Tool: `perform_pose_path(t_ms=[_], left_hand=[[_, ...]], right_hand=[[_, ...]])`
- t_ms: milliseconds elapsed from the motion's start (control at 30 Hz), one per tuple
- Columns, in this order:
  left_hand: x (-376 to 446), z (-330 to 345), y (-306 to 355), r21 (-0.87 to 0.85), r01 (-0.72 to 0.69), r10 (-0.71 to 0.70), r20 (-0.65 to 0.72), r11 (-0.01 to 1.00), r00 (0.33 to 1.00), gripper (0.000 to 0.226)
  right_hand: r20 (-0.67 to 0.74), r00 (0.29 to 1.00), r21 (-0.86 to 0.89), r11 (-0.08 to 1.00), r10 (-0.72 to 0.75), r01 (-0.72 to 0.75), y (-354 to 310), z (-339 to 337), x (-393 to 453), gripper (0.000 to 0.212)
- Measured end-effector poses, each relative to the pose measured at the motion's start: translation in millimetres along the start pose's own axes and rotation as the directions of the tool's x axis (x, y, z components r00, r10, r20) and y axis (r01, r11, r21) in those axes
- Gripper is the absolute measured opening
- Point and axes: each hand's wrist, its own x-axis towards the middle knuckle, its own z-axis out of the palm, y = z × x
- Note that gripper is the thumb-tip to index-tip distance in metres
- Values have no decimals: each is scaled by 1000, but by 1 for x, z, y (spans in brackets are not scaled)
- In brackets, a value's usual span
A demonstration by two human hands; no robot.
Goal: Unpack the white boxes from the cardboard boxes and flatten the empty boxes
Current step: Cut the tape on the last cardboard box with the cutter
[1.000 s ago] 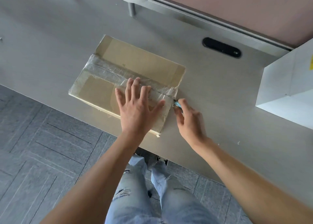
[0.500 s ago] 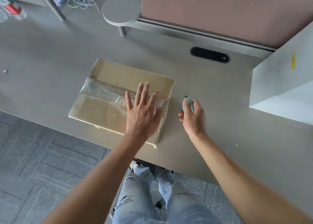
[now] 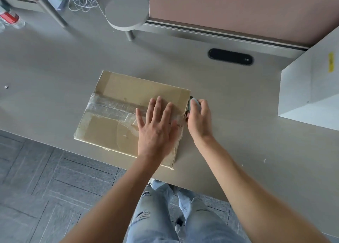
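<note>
A brown cardboard box (image 3: 117, 103) lies flat on the grey table (image 3: 55, 62), with clear tape across its middle. My left hand (image 3: 156, 129) presses flat on the box's right part, fingers spread. My right hand (image 3: 199, 119) grips a small pale blue cutter (image 3: 192, 104) and holds it against the box's right edge, at the end of the taped seam. A white box (image 3: 311, 90) stands at the right side of the table.
A round grey stand (image 3: 126, 13) rises at the back. Behind it runs a pink partition (image 3: 238, 9). A black cable port (image 3: 230, 56) sits in the tabletop. Cables and a bottle (image 3: 9, 18) lie at the far left. The table's front edge runs just below the box.
My right hand pulled away from the box with the cutter, then came back to the box's right edge. My left hand lifted slightly and now presses flat again.
</note>
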Motion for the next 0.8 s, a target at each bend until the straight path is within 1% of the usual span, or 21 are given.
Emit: perform_pose_path(t_ms=[67,167,233,333,433,500,567,633,700,800], left_hand=[[1,0,0,1,7,-7,8,1000,1000,73],[1,1,0,9,13,-13,19,1000,1000,64],[1,2,-1,16,12,-12,18,1000,1000,62],[1,2,0,18,9,-9,8,1000,1000,62],[1,1,0,22,7,-7,4,1000,1000,64],[1,2,-1,15,7,-7,10,1000,1000,62],[1,2,-1,18,9,-9,22,1000,1000,62],[1,2,-2,15,7,-8,37,1000,999,62],[1,1,-3,1,7,-7,46,1000,999,63],[0,1,-5,-35,-2,4,58,999,998,60]], right_hand=[[14,1000,22,1000,3,-3,0,-1,3,21],[30,1000,42,999,-8,7,-2,-1,2,21],[31,999,33,999,-12,11,-4,-1,2,21],[43,999,43,999,7,-9,-6,-3,1,21],[88,995,40,998,53,-56,-9,-9,-1,23],[129,988,18,996,88,-91,-14,-14,-2,22],[153,983,-32,995,99,-96,-20,-17,-1,21],[143,985,-44,995,98,-92,-25,-17,-2,17],[125,985,-6,993,116,-116,-30,-16,-4,11],[103,988,-21,993,114,-112,-34,-20,-7,15]])
